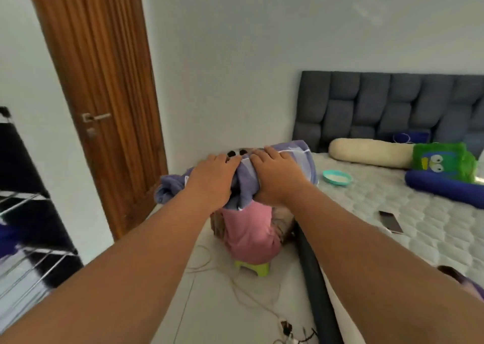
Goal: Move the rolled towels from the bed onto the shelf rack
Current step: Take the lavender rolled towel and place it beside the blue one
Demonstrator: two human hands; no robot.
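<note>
A rolled lilac towel [298, 160] with thin white stripes is held in the air over the floor, between the bed [408, 213] and the door. My left hand [212, 181] grips its left part from above. My right hand [275, 176] grips it just to the right, fingers curled over the roll. One loose end [167, 189] droops to the left. The metal shelf rack [28, 241] stands at the far left edge, with something blue on a tier.
A pink cloth [251, 233] hangs over a basket on a green stool [252, 267] below the towel. Cables [235, 286] trail across the floor. On the mattress lie a phone [391, 222], a teal dish [336, 177], a cream bolster [372, 151] and a green toy [442, 160]. The wooden door [104, 103] is shut.
</note>
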